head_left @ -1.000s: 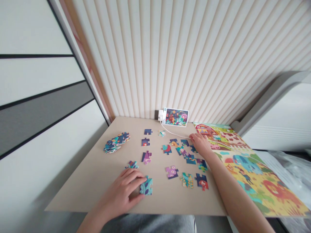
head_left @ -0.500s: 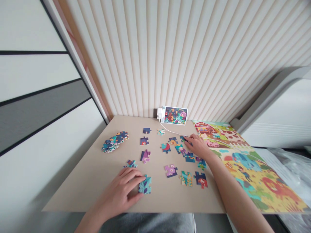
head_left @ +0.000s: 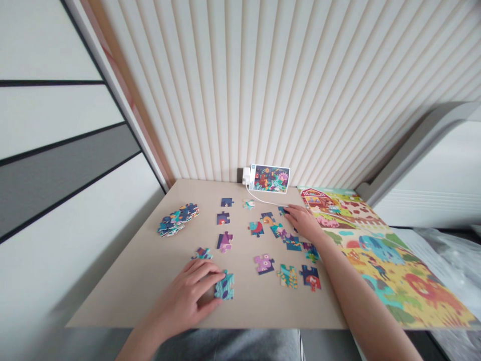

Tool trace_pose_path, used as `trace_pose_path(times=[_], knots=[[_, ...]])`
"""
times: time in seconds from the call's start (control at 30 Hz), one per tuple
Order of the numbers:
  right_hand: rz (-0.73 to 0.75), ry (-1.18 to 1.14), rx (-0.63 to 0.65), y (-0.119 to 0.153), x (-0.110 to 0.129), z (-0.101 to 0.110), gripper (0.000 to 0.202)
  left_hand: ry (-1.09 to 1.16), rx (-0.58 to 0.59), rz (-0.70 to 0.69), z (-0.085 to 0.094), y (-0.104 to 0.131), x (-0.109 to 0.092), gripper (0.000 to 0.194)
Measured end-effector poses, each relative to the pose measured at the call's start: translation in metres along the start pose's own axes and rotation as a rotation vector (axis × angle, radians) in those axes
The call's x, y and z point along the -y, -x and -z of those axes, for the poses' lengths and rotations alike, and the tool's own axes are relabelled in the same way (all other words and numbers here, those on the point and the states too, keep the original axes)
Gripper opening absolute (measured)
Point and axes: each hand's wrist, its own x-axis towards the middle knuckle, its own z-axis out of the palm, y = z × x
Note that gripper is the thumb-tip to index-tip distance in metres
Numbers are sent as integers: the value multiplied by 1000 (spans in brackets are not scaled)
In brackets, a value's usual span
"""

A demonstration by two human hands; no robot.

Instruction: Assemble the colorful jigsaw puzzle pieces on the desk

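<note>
My left hand [head_left: 193, 290] rests at the table's near side, thumb and forefinger closed about the left part of a teal puzzle piece [head_left: 225, 287] with dark oval spots. Just beyond its knuckles lies another multicoloured piece [head_left: 203, 253]. Farther off, my right hand [head_left: 303, 220] lies low, its fingertips on a dark blue puzzle piece [head_left: 281, 210] that they partly cover. Beneath and beside that hand is a cluster of pieces, among them a blue one [head_left: 293, 243] and a green-and-purple one [head_left: 311, 252]. The palm hides part of this cluster.
A heap of pieces [head_left: 178, 219] sits at the left. Single pieces, like a pink one [head_left: 264, 263], are spread over the middle. A picture card [head_left: 270, 179] leans on the pleated wall by a white charger [head_left: 246, 175] with its cable. Finished puzzles [head_left: 391, 271] cover the right side.
My right hand has shifted slightly, its fingers still at the dark blue piece. My left hand and the loose pieces look the same.
</note>
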Motion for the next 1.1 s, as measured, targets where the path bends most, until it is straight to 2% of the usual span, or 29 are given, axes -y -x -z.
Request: trace_pose_path(times=[0.2,0.47,0.83,1.1], knots=[[25,-75,-33,-5,-14,-9,36,2,4,4,-2,1,1,38],[60,-97,-68,-6,-21,-13,32,1,8,15,-1,1,0,37],[29,53,-147,-7,-9,-5,27,-5,6,9,-3,2,3,38],[8,98,-145,-5,-3,-1,26,4,-13,12,-2,1,2,38]])
